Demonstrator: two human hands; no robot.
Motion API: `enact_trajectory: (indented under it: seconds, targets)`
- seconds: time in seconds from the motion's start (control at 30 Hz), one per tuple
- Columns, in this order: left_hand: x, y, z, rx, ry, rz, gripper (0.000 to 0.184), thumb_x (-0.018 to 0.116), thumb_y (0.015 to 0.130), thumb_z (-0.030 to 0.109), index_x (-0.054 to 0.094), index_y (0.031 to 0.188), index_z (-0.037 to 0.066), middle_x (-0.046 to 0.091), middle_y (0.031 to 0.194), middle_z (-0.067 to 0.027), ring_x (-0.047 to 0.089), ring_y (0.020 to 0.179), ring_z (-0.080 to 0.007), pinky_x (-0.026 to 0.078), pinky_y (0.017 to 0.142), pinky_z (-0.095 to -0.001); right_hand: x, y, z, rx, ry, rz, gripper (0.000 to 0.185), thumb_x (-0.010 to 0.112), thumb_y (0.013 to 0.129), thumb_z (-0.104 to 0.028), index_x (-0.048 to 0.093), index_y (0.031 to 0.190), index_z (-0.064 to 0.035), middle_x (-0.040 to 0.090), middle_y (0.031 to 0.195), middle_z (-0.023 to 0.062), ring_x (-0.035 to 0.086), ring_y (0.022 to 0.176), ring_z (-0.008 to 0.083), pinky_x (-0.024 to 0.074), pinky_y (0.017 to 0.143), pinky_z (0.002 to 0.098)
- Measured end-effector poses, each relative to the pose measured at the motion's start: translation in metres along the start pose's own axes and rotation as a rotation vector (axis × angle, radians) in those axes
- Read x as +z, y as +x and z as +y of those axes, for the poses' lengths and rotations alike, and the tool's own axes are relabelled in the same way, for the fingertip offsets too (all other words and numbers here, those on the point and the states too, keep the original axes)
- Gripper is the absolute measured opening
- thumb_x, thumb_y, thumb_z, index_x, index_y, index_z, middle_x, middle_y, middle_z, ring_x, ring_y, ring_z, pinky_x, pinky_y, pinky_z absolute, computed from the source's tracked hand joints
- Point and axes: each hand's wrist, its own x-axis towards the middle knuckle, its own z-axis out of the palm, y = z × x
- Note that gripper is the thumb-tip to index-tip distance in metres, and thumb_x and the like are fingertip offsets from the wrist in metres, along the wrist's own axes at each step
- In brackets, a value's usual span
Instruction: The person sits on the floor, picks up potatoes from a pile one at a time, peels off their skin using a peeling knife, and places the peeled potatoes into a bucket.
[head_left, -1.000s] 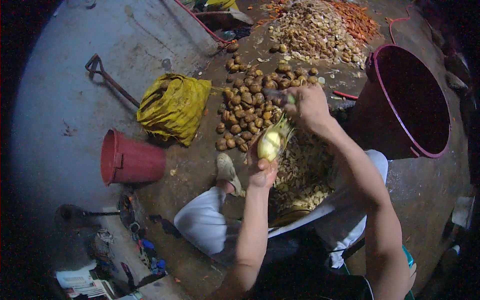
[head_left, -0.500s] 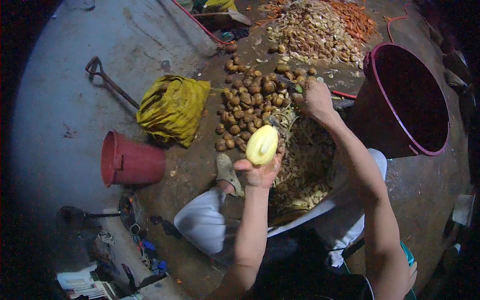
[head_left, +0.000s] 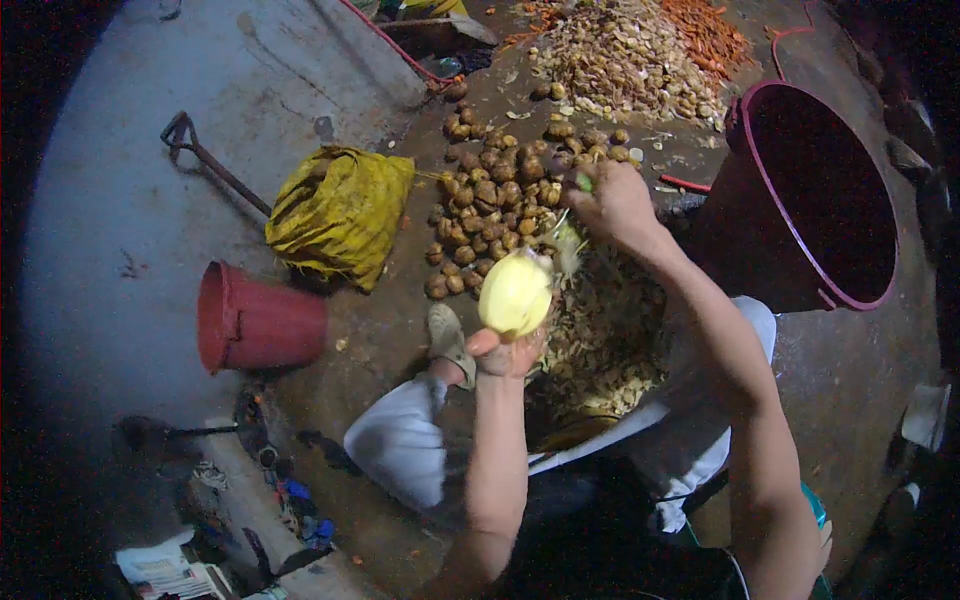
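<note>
My left hand [head_left: 508, 352] is closed around the lower end of a peeled, pale-yellow, potato-like vegetable [head_left: 515, 294], with the thumb along its near side. Above and to the right, my right hand [head_left: 618, 203] grips a small tool with a green part [head_left: 583, 182]; fingers and blur hide its exact kind. Thin pale peelings [head_left: 568, 240] hang or fly just below that hand, near the top of the vegetable. Beyond both hands lies a heap of brown, unpeeled round vegetables [head_left: 490, 200]. Peelings [head_left: 600, 350] are heaped on the ground below my right forearm.
A large dark-red tub [head_left: 735, 240] stands at right, and a smaller red bucket [head_left: 265, 325] at left. A yellow sack [head_left: 340, 215] sits beside a long-handled tool [head_left: 215, 165]. Pale peelings [head_left: 620, 65] and orange peelings [head_left: 705, 35] are piled at the far side.
My left hand has tilted the vegetable and shifted slightly left and down. My right hand has moved a little left and down, and loose peelings now show beneath it.
</note>
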Motion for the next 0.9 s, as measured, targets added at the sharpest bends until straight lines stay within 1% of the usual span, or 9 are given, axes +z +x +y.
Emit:
enact_trajectory:
  seconds: [0.13, 0.23, 0.4, 0.43, 0.53, 0.63, 0.77, 0.8, 0.9]
  targets:
    - [-0.017, 0.003, -0.011, 0.136, 0.309, 0.182, 0.117, 0.083, 0.039, 0.053, 0.038, 0.135, 0.004, 0.049, 0.131, -0.008, 0.048, 0.12, -0.021, 0.04, 0.104, -0.0335, -0.016, -0.018, -0.04, -0.307, -0.148, 0.098, 0.029, 0.071, 0.071, -0.035, 0.065, 0.084, -0.0099, 0.065, 0.073, 0.0143, 0.064, 0.072, 0.0344, 0.0506, 0.069, 0.046]
    - [-0.013, 0.0, -0.008, -0.01, -0.051, 0.047, 0.121, 0.084, 0.037, 0.054, 0.035, 0.136, 0.005, 0.049, 0.129, -0.0148, 0.049, 0.116, -0.0336, 0.052, 0.09, -0.0357, 0.001, 0.002, 0.001, -0.049, -0.107, -0.01, 0.028, 0.071, 0.071, -0.035, 0.065, 0.081, -0.0088, 0.064, 0.072, 0.0154, 0.064, 0.068, 0.0347, 0.0512, 0.066, 0.0455]
    - [-0.017, -0.003, 0.001, -0.071, -0.159, -0.033, 0.115, 0.085, 0.038, 0.054, 0.041, 0.135, 0.009, 0.048, 0.132, -0.01, 0.048, 0.12, -0.023, 0.039, 0.104, -0.0359, 0.005, -0.002, -0.001, -0.166, -0.088, 0.113, 0.03, 0.071, 0.071, -0.035, 0.064, 0.08, -0.0074, 0.064, 0.07, 0.0157, 0.063, 0.07, 0.0356, 0.0513, 0.066, 0.0466]
    - [-0.02, -0.004, -0.004, 0.01, -0.023, 0.147, 0.114, 0.084, 0.039, 0.054, 0.042, 0.134, 0.008, 0.049, 0.132, -0.0089, 0.048, 0.12, -0.0229, 0.038, 0.105, -0.0367, -0.019, -0.009, -0.036, 0.037, 0.037, -0.152, 0.031, 0.071, 0.071, -0.037, 0.065, 0.083, -0.0093, 0.064, 0.073, 0.0133, 0.062, 0.075, 0.0341, 0.0489, 0.069, 0.0467]
    - [-0.026, -0.003, -0.013, 0.078, 0.256, 0.318, 0.115, 0.083, 0.038, 0.055, 0.041, 0.134, 0.007, 0.049, 0.133, -0.0059, 0.046, 0.122, -0.0227, 0.035, 0.108, -0.0387, -0.014, -0.017, -0.038, -0.257, -0.172, 0.032, 0.03, 0.071, 0.071, -0.04, 0.066, 0.084, -0.0138, 0.065, 0.073, 0.0105, 0.062, 0.074, 0.0314, 0.0443, 0.071, 0.0452]
    - [-0.011, -0.004, -0.005, 0.022, -0.162, 0.018, 0.111, 0.084, 0.041, 0.05, 0.042, 0.133, 0.006, 0.05, 0.131, -0.0113, 0.05, 0.117, -0.0293, 0.041, 0.102, -0.0423, 0.001, 0.006, 0.018, -0.045, -0.324, 0.036, 0.03, 0.071, 0.072, -0.038, 0.066, 0.082, -0.01, 0.063, 0.071, 0.0135, 0.062, 0.073, 0.0328, 0.0457, 0.071, 0.0458]
    - [-0.016, 0.001, -0.002, 0.112, 0.01, 0.117, 0.109, 0.086, 0.04, 0.042, 0.043, 0.133, 0.005, 0.05, 0.131, -0.0099, 0.048, 0.12, -0.0276, 0.041, 0.103, -0.0419, -0.009, -0.001, -0.01, -0.055, -0.074, -0.057, 0.03, 0.071, 0.072, -0.038, 0.065, 0.085, -0.011, 0.063, 0.071, 0.0151, 0.062, 0.072, 0.0338, 0.0464, 0.071, 0.0458]
    - [-0.022, -0.001, -0.007, 0.099, 0.112, 0.433, 0.108, 0.086, 0.041, 0.042, 0.043, 0.132, 0.004, 0.05, 0.132, -0.0089, 0.048, 0.121, -0.0252, 0.04, 0.104, -0.0404, -0.019, -0.008, -0.033, -0.092, -0.089, -0.126, 0.031, 0.071, 0.071, -0.038, 0.065, 0.087, -0.0121, 0.064, 0.072, 0.0148, 0.062, 0.071, 0.034, 0.0464, 0.07, 0.0463]
    - [-0.018, -0.004, -0.01, 0.127, 0.045, 0.246, 0.109, 0.083, 0.045, 0.05, 0.041, 0.134, 0.002, 0.05, 0.132, -0.01, 0.047, 0.122, -0.0262, 0.038, 0.106, -0.0422, -0.015, -0.011, -0.025, -0.223, -0.173, 0.039, 0.03, 0.07, 0.072, -0.039, 0.065, 0.087, -0.0135, 0.063, 0.07, 0.0148, 0.062, 0.069, 0.0344, 0.0465, 0.068, 0.0479]
